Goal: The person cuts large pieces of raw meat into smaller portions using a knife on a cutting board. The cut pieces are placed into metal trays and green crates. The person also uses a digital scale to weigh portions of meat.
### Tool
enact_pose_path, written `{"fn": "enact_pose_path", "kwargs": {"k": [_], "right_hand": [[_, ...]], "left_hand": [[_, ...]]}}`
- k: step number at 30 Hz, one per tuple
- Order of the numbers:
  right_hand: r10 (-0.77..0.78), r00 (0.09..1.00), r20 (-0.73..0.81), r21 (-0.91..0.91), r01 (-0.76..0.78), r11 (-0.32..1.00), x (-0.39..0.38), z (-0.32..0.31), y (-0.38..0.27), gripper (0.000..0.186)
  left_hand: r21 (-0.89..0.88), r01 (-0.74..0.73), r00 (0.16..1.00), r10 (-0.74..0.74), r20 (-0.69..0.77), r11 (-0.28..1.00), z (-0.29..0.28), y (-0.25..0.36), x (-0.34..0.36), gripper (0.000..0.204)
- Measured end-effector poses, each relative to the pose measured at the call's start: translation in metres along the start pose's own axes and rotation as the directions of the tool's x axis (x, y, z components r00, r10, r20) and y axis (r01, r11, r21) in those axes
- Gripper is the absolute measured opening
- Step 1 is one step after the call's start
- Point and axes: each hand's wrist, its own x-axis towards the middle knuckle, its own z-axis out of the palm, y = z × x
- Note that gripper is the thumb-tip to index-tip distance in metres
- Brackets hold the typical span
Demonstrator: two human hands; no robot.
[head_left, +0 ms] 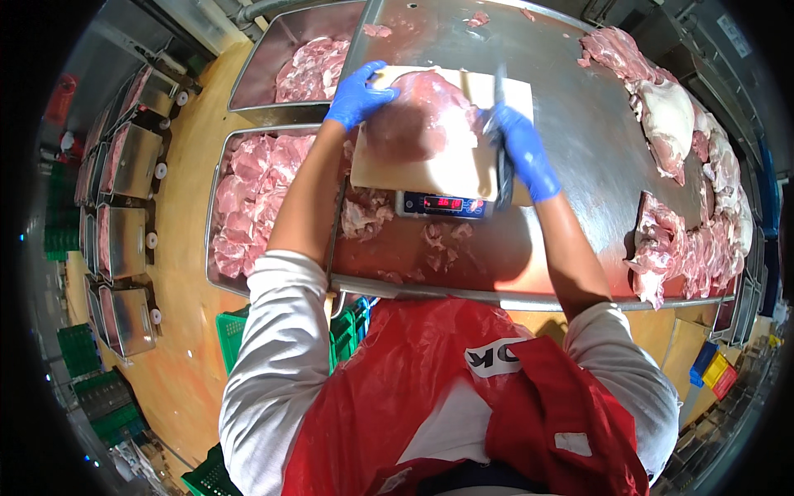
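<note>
My left hand, in a blue glove, grips the upper left side of a large pink piece of meat on a white cutting board. My blue-gloved right hand is closed on a knife, held upright and blurred at the meat's right side. A scale with a red lit display sits under the board. Small meat scraps lie on the steel table near the board.
Two steel tubs full of meat stand left of the table. More meat pieces line its right side. Wheeled steel bins stand along the left floor. Green crates are below the table edge.
</note>
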Motion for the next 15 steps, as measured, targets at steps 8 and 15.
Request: {"fn": "enact_pose_path", "kwargs": {"k": [8, 15], "right_hand": [[0.253, 0.919, 0.301, 0.39, -0.361, 0.847, 0.08, -0.026, 0.042, 0.034], [0.225, 0.96, 0.169, 0.569, -0.282, 0.772, -0.019, 0.01, 0.078, 0.038]], "left_hand": [[0.25, -0.003, 0.876, 0.123, -0.467, 0.968, 0.108, 0.05, -0.092, 0.06], [0.047, -0.632, 0.774, 0.629, 0.066, 0.773, 0.046, -0.001, 0.024, 0.043]]}}
